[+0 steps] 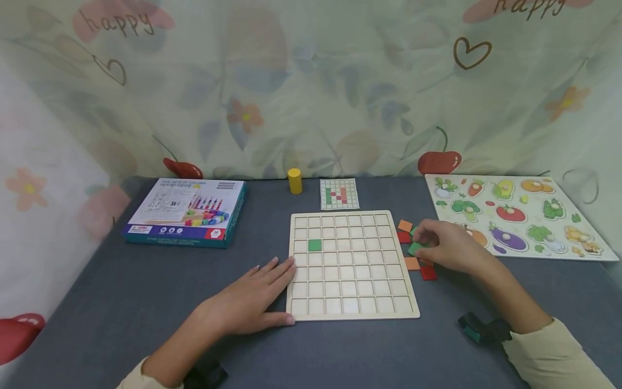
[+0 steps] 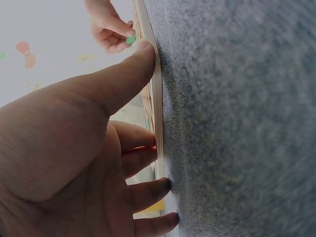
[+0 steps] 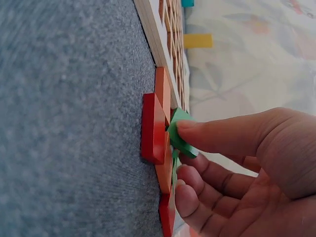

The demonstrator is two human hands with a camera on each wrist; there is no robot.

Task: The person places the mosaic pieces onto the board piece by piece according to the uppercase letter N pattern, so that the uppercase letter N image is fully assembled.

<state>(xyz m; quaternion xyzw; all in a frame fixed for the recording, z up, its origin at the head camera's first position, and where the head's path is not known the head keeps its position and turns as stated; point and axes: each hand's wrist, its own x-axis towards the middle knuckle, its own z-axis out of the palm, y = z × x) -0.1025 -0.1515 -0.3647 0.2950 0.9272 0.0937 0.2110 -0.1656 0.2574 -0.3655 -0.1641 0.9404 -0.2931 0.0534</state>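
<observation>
Pinching a green tile between thumb and forefinger, the right hand works over the loose pieces just beside the right edge of the wooden grid board. The tile is tilted, and whether its lower edge touches the pieces beneath is hard to tell from the right wrist view. Around it lie orange tiles and red tiles, some overlapping, with another bit of green partly hidden behind the fingers.

The left hand rests along the board's left edge, fingers extended and touching the rim, thumb set apart at the near corner; it grips nothing. One green square sits on the board, second column from the left, third row from the far side.

Beyond the far edge, a small pattern card (a little grid with green and red squares) lies on the worktop, and a yellow cylinder stands upright to its left. A printed box lies farther left, and a vegetable picture board lies on the right, partly behind the right hand.
</observation>
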